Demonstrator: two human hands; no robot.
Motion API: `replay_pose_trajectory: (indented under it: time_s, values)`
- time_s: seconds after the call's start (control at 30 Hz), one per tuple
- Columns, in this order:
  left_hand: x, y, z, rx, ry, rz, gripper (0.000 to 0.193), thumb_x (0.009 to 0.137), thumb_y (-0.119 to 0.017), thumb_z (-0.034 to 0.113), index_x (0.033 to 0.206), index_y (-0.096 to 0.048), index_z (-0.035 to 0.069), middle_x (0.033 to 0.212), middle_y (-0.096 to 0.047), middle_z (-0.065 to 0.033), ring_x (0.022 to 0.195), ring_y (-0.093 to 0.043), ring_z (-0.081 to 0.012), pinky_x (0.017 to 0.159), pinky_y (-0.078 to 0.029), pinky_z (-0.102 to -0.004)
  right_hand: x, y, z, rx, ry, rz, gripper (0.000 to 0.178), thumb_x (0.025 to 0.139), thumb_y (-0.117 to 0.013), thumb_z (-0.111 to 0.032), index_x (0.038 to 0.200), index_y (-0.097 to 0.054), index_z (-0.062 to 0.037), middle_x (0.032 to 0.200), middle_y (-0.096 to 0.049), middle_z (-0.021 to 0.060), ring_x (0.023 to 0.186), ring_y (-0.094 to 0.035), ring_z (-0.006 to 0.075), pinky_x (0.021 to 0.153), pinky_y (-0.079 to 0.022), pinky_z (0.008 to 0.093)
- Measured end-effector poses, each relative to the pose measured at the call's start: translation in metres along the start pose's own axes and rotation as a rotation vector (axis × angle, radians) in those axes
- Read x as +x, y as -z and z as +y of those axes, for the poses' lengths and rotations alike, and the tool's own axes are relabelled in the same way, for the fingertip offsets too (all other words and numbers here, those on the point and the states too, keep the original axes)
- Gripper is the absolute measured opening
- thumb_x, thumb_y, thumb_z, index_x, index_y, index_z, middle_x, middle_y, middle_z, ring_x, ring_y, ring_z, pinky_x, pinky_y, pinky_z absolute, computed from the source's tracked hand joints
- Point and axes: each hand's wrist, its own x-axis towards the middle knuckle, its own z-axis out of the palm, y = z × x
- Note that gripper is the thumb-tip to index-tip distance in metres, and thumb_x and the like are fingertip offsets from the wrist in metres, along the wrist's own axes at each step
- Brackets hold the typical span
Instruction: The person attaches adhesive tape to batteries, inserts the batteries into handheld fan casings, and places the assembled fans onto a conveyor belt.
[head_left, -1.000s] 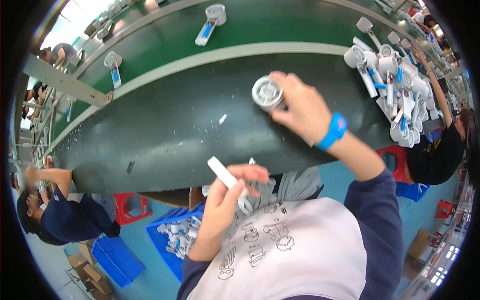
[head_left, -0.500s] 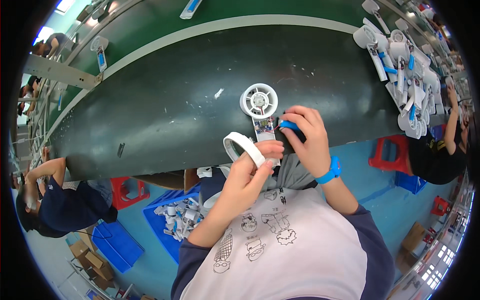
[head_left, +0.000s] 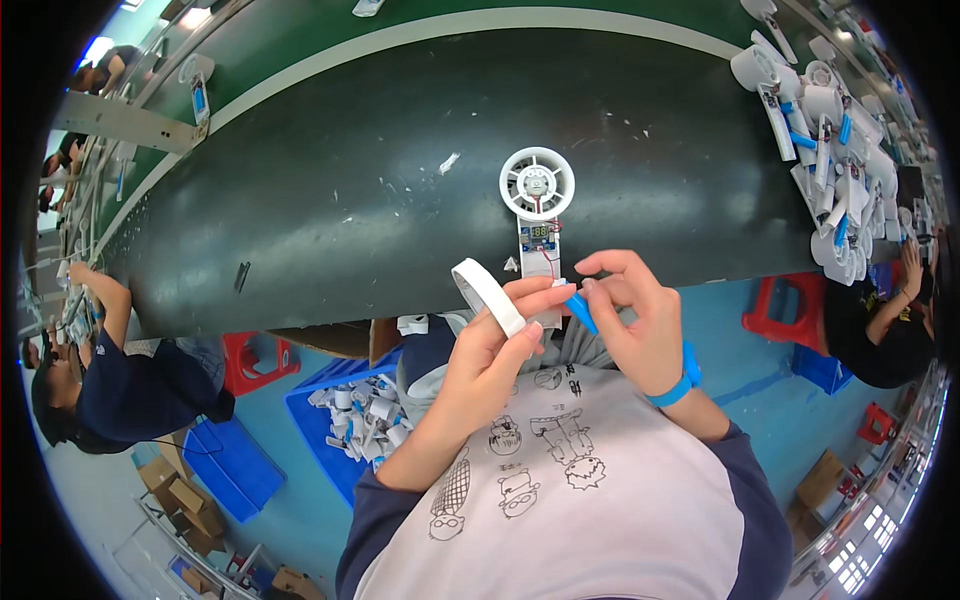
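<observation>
A white handheld fan (head_left: 537,185) lies on the dark bench with its round head away from me. Its handle is open, showing a small circuit board (head_left: 540,237) with a display and thin red wires. My left hand (head_left: 490,345) is closed round a roll of white tape (head_left: 488,298), its fingers through the ring and its fingertips over the handle's near end. Beside those fingertips a blue cylindrical battery (head_left: 581,313) sits tilted, with a bit of white at its upper end. My right hand (head_left: 640,325) is closed at the battery, thumb and forefinger bent close together near its top.
A heap of white fan parts (head_left: 850,170) with blue batteries covers the bench's right end. A blue crate (head_left: 325,425) of similar parts stands at lower left. A black scrap (head_left: 242,276) lies on the bench (head_left: 330,180). Co-workers sit at both sides near red stools (head_left: 258,362).
My right hand has come down toward me and closer to my left fingertips. The battery has swung from lying nearly level beside the board to a steep tilt at the handle's near end.
</observation>
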Motion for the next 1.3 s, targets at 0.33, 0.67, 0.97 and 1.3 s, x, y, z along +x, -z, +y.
replay_pose_trajectory:
  time_s: [0.33,0.67,0.97,1.3]
  values:
    - [-0.006,0.027,0.01,-0.3,0.151,-0.079,0.036,0.092,-0.041,0.009,0.122,-0.056,-0.004,0.127,-0.055,-0.0142,0.099,-0.058,-0.0152,0.078,-0.049,-0.0286,0.029,0.018,-0.007,-0.177,0.588,-0.358,0.06,0.06,-0.083,-0.013,0.114,-0.061,-0.0019,0.111,-0.063,0.0107,0.103,-0.056,0.0291,0.089,-0.043,0.0373]
    - [-0.005,0.023,0.019,0.144,0.337,-0.314,0.015,0.09,-0.046,0.005,0.101,-0.055,-0.001,0.09,-0.066,-0.0089,0.086,-0.065,-0.0184,0.075,-0.051,-0.0316,0.03,0.001,0.003,0.052,0.403,-0.378,0.059,0.056,-0.086,-0.01,0.111,-0.063,-0.0038,0.116,-0.064,0.0112,0.097,-0.059,0.0196,0.084,-0.045,0.0316]
    - [0.002,0.025,0.017,0.33,0.232,-0.497,0.023,0.082,-0.044,-0.005,0.103,-0.052,0.0,0.089,-0.064,-0.0098,0.083,-0.063,-0.0207,0.074,-0.05,-0.0325,0.038,0.002,0.002,0.119,0.436,-0.455,0.056,0.056,-0.085,-0.01,0.109,-0.066,-0.0041,0.114,-0.065,0.0158,0.085,-0.062,0.0197,0.083,-0.042,0.0305]
    - [-0.007,0.02,0.018,0.247,0.326,-0.345,0.019,0.085,-0.039,-0.003,0.104,-0.043,-0.004,0.08,-0.063,-0.0128,0.072,-0.064,-0.0251,0.066,-0.051,-0.035,0.02,-0.008,0.002,-0.104,0.487,-0.404,0.049,0.068,-0.075,-0.003,0.116,-0.063,-0.0059,0.12,-0.062,0.0152,0.072,-0.058,0.0178,0.076,-0.043,0.03]
